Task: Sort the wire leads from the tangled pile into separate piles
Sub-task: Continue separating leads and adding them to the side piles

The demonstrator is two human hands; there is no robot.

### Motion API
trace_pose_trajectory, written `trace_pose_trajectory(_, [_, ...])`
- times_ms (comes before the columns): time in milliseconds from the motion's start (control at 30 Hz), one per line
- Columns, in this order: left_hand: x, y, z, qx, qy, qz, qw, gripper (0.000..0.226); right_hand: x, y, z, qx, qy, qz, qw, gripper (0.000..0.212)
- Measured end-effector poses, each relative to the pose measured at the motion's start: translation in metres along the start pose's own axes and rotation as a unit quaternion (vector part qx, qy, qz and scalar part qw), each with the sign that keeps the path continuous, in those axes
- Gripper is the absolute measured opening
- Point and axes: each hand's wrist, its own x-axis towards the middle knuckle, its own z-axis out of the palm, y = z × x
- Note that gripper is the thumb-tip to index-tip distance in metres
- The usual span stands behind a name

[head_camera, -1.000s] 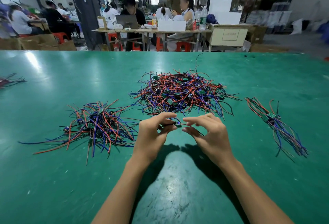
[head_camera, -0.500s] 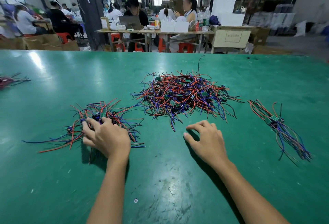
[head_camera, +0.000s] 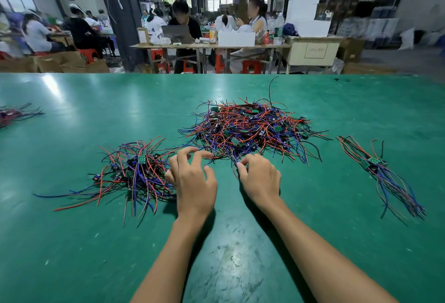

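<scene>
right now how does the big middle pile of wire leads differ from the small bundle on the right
The middle pile is far larger and heaped in a tangle with leads pointing every way; the right bundle is thin, its leads roughly aligned, running from far left to near right. The right hand touches the middle pile's near edge, while the right bundle lies untouched and apart. Both hold red, blue and black wires with small green boards, on the green table.

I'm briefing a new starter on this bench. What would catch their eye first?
The big tangled pile of red and blue wires at the table's centre, with both hands reaching its near edge. Then two smaller piles: a loose left pile and a neat right bundle.
</scene>
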Motion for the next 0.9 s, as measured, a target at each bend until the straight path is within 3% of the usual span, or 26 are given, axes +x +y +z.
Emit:
trace_pose_trajectory(133, [-0.002, -0.001, 0.005, -0.010, -0.071, 0.006, 0.997, 0.032, -0.017, 0.005, -0.019, 0.070, 0.118, -0.043, 0.990, 0.016])
trace_pose_trajectory(267, [-0.005, 0.000, 0.009, -0.015, -0.160, 0.041, 0.986, 0.054, -0.034, 0.021, -0.042, 0.111, 0.198, -0.181, 0.957, 0.016])
trace_pose_trajectory(400, [-0.010, 0.005, 0.012, -0.064, -0.214, 0.130, 0.966, 0.064, -0.051, 0.035, -0.056, 0.180, 0.194, -0.328, 0.907, 0.016])
trace_pose_trajectory(533, [-0.017, 0.004, 0.012, -0.197, -0.271, 0.145, 0.931, 0.043, -0.062, 0.029, -0.055, 0.226, 0.153, -0.380, 0.884, 0.012])
trace_pose_trajectory(600, [-0.020, 0.010, 0.013, -0.297, -0.274, 0.055, 0.913, 0.030, -0.066, 0.024, -0.054, 0.255, 0.132, -0.353, 0.890, 0.019])
trace_pose_trajectory(700, [-0.013, 0.022, 0.011, -0.426, -0.230, -0.117, 0.867, 0.023, -0.065, 0.020, -0.061, 0.387, 0.113, -0.191, 0.895, 0.041])
trace_pose_trajectory(800, [-0.003, 0.027, 0.001, -0.552, -0.275, -0.221, 0.755, 0.036, -0.050, 0.029, -0.067, 0.380, 0.047, -0.026, 0.924, 0.062])
trace_pose_trajectory(833, [-0.001, 0.027, -0.002, -0.579, -0.296, -0.233, 0.723, 0.038, -0.046, 0.031, -0.067, 0.349, -0.013, 0.010, 0.937, 0.062])
trace_pose_trajectory(900, [-0.001, 0.026, -0.008, -0.606, -0.335, -0.227, 0.684, 0.039, -0.043, 0.031, -0.064, 0.356, -0.119, 0.056, 0.925, 0.049])
